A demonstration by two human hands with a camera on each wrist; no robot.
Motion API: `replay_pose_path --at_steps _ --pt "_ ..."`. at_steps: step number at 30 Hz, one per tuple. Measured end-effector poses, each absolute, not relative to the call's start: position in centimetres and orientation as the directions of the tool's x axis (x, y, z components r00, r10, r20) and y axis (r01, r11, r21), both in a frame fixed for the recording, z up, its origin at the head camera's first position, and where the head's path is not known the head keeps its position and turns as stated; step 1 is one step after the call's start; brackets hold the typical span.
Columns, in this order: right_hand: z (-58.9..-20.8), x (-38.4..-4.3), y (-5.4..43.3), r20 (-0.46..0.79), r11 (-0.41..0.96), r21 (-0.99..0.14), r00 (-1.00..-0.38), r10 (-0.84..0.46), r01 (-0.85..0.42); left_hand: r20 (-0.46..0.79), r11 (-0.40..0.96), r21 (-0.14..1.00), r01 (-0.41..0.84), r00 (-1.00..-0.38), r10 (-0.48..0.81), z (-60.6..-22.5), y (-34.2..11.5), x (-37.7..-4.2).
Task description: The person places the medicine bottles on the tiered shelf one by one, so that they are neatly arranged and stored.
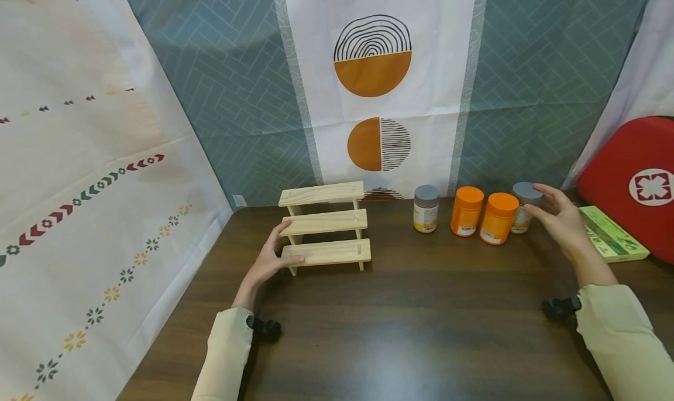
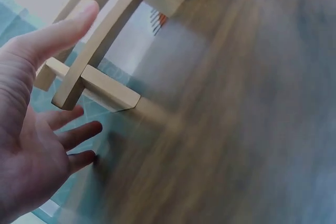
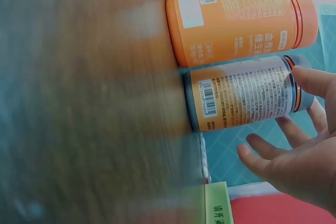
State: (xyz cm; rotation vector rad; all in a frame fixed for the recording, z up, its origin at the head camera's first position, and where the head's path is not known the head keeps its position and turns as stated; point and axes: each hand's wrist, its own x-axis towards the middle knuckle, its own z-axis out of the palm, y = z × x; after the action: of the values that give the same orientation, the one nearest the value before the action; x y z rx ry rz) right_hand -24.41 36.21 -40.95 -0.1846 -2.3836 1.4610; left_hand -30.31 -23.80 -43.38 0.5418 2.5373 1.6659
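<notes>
At the left end of a three-tier wooden step rack [image 1: 326, 252], my left hand [image 1: 268, 260] has its thumb over the lowest step and its index finger by the middle one. In the left wrist view, the other fingers [image 2: 81, 135] spread loosely below the slats. My right hand [image 1: 563, 222] pinches the grey lid of a pill bottle [image 3: 244, 95] between thumb and index finger, the remaining fingers splayed. This bottle stands upright on the table, right beside an orange bottle [image 1: 498, 219]. A second orange bottle [image 1: 466, 212] and another grey-lidded bottle [image 1: 426, 211] stand further left.
To the right of my right hand lie a green box [image 1: 613, 234] and a red case [image 1: 626, 172] with a white emblem. A patterned cloth [image 1: 237, 96] hangs behind the brown table [image 1: 400, 325]. Another printed cloth [image 1: 105, 225] borders the left side.
</notes>
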Motion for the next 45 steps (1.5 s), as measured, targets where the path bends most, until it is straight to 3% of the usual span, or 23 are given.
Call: replay_pose_path --at_steps 27,33,45 --pt "-41.1 -25.2 34.9 0.172 0.415 -0.91 -0.912 0.372 -0.002 0.126 0.229 0.951 0.207 -0.938 0.324 -44.6 -24.9 -30.4" --pt "-41.3 -25.0 34.8 0.201 0.344 -0.938 -0.878 0.435 -0.045 0.124 0.214 0.956 0.202 -0.935 0.332 -44.9 -25.0 -30.1" --pt "-40.0 -24.9 34.7 0.25 0.351 -0.934 -0.818 0.518 -0.063 0.128 0.172 0.965 0.198 -0.929 0.347 -44.8 -24.5 -30.4"
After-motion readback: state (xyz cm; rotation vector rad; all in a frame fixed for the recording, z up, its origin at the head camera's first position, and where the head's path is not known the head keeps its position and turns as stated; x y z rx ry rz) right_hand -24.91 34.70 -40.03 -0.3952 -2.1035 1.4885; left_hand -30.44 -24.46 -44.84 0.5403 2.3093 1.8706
